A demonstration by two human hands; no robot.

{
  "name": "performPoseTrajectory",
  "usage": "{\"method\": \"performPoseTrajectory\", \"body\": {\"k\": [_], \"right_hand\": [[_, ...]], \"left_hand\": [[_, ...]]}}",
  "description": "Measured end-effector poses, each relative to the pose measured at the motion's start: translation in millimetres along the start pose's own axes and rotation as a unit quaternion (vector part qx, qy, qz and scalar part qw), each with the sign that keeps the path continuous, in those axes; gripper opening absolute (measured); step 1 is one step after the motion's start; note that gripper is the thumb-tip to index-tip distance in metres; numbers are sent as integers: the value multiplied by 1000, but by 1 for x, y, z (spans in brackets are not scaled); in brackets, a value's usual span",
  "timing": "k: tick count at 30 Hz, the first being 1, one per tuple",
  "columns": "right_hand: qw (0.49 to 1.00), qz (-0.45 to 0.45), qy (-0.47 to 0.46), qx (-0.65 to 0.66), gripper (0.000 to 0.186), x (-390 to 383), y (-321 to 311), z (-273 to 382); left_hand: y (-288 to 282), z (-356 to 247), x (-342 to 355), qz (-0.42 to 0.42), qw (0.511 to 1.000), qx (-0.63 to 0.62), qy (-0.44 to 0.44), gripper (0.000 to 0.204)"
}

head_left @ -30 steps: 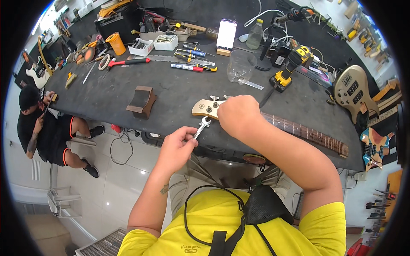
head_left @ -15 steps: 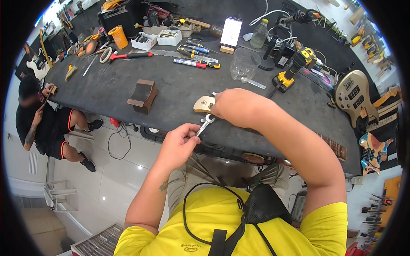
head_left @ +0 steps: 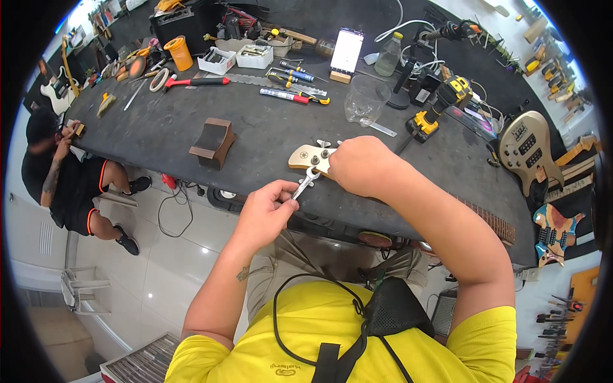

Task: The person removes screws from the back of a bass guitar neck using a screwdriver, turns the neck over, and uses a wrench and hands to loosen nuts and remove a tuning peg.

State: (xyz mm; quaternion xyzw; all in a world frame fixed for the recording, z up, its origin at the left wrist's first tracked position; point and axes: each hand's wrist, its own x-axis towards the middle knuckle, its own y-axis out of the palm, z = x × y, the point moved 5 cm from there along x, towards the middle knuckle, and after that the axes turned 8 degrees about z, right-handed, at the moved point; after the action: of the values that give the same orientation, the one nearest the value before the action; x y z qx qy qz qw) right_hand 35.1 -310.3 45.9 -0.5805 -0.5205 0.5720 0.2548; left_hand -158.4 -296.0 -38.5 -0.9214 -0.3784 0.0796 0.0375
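Note:
A combination wrench [head_left: 303, 186] is held in my left hand [head_left: 271, 209], thumb and fingers closed on its shaft. Its upper end touches the lower edge of a cream guitar headstock [head_left: 302, 157] lying on the bench, beside the tuner posts [head_left: 315, 159]. My right hand [head_left: 363, 165] is closed over the headstock's right part, fingertips out of sight, so what it grips cannot be made out. The fretted neck [head_left: 486, 217] runs rightward, partly hidden under my right forearm.
On the dark bench [head_left: 268, 127] are a wooden neck rest [head_left: 212, 143], yellow drill [head_left: 436, 108], cut plastic bottle [head_left: 365, 101], lit phone [head_left: 345, 54] and several hand tools [head_left: 294, 80]. A co-worker [head_left: 60, 172] sits at the left end. Guitar bodies [head_left: 527, 150] stand at the right.
My right hand swung over the headstock, then drew back a little, showing both tuner posts again. My left hand with the wrench shifted slightly down and left. The co-worker's arm rose.

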Motion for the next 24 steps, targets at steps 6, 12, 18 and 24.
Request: {"method": "performPoseTrajectory", "body": {"k": [6, 12, 18, 24], "right_hand": [[997, 57, -44, -8, 17, 4, -16, 9], [995, -58, -26, 74, 21, -2, -16, -1], [996, 28, 41, 73, 25, -1, -3, 3], [995, -12, 32, 89, 28, 2, 9, -3]], "left_hand": [[-12, 1, -1, -9, 1000, -18, 3, 29], [-19, -11, 8, -60, 984, 159, 46, 30], [-25, -25, 21, -48, 972, 221, 64, 33], [-4, -21, 22, -25, 988, 149, -29, 34]]}}
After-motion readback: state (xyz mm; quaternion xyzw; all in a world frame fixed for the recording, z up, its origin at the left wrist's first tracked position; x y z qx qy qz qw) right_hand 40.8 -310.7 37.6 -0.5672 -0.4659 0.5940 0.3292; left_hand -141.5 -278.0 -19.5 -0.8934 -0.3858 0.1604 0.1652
